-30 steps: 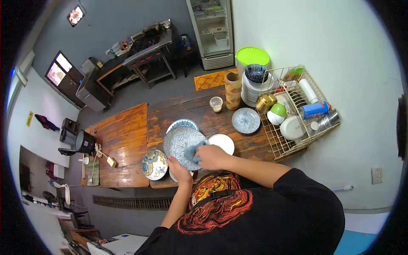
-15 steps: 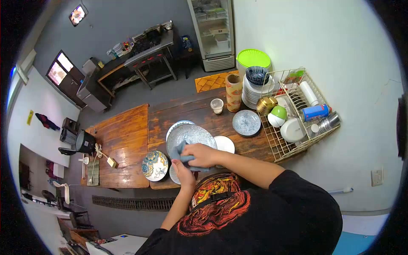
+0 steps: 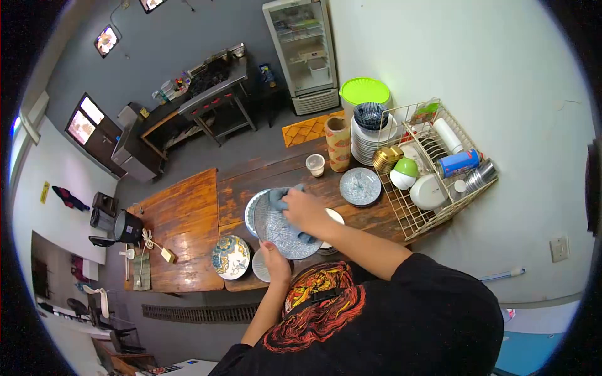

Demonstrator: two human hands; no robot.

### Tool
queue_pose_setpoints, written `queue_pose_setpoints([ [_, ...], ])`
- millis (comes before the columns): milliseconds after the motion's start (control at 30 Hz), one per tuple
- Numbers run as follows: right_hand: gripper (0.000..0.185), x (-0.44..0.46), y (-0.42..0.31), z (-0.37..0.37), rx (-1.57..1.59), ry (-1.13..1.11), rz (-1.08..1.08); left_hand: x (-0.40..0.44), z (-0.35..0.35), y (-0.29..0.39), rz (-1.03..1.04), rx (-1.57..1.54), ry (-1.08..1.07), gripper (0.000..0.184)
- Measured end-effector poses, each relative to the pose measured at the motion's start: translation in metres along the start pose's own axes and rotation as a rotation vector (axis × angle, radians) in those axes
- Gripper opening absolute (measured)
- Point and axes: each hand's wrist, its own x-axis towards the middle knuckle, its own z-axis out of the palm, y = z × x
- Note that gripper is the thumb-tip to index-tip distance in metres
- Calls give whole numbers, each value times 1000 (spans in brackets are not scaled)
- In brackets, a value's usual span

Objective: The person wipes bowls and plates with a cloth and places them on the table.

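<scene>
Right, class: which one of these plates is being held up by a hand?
The large blue-grey patterned plate: the left hand holds its rim, and the right hand has a cloth over it. No hand holds the other plates.

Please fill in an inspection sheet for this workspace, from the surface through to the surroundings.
Surface: wooden tabletop; spills, nothing seen.
Job's things: large plate, tilted; blue-grey cloth against it.
Clutter: floral bowl, plastic cup, tall cylinder, stacked white plates, loaded wire rack.
Hands: left hand grips the plate's near edge; right hand holds the bunched cloth.
Cables: white cord by a black pot, at the table's far-left end.
Surroundings: glass-door fridge, stove counter, floor grating.
</scene>
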Motion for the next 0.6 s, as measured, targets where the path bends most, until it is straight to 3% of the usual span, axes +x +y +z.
queue_pose_setpoints([
  [67, 23, -1, -7, 6, 11, 21, -68, 4, -2, -9, -20, -29, -20, 83],
  [133, 19, -13, -31, -17, 189, -91, -294, 8, -8, -16, -43, -54, -38, 83],
  [200, 21, -26, -33, -20, 276, -315, -358, 10, -13, -9, -46, -110, -43, 82],
  [300, 24, -48, -23, -20, 356, -395, -447, 8, -19, 8, -61, -286, -51, 81],
  [400, 26, -47, -3, -34, 208, -398, -427, 7, -14, 17, -5, -303, -23, 79],
  [467, 25, -39, 1, -49, -119, -376, -177, 4, -12, 22, 50, -315, 6, 78],
  [533, 24, -29, 20, -29, -106, -119, -8, 0, -10, 26, 46, -276, -22, 77],
  [600, 23, -16, 10, -40, -20, -20, 3, -4, -6, 30, 40, -199, -90, 76],
])
